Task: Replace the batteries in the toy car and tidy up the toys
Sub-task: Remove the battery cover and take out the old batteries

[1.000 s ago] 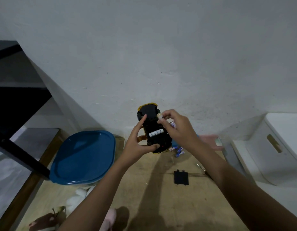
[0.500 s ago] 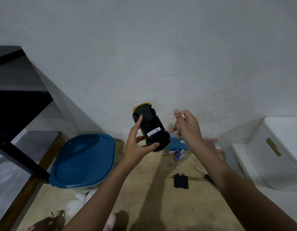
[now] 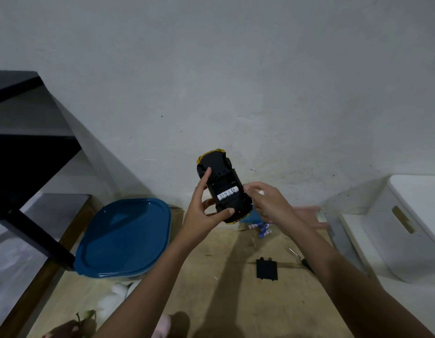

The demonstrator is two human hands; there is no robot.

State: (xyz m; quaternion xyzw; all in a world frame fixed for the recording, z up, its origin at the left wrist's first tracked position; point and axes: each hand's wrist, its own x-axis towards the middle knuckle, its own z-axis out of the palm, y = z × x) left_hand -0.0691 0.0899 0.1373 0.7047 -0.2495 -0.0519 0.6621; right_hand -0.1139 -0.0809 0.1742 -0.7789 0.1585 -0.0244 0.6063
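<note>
Mid battery swap at frame centre: left hand (image 3: 204, 211) grips the upside-down yellow-and-black plastic toy car (image 3: 221, 178), right hand (image 3: 268, 203) pinches a white cylindrical battery (image 3: 261, 192) beside it, probably needs slotting in next.

toy car (image 3: 221, 189) held over the floor (image 3: 236, 301), parts laid beneath
the toy car is held underside-up in the left hand (image 3: 201, 211), with the right hand (image 3: 267, 203) just beside it; one battery (image 3: 228, 193) is seated in its open compartment. below, loose batteries (image 3: 261, 228) are laid farthest off (partly behind the right wrist), the cover (image 3: 267, 269) nearer, the screwdriver (image 3: 300, 258) to its right. a lidded tub (image 3: 123, 237) is set to the left, a storage box (image 3: 394, 230) to the right.
</note>
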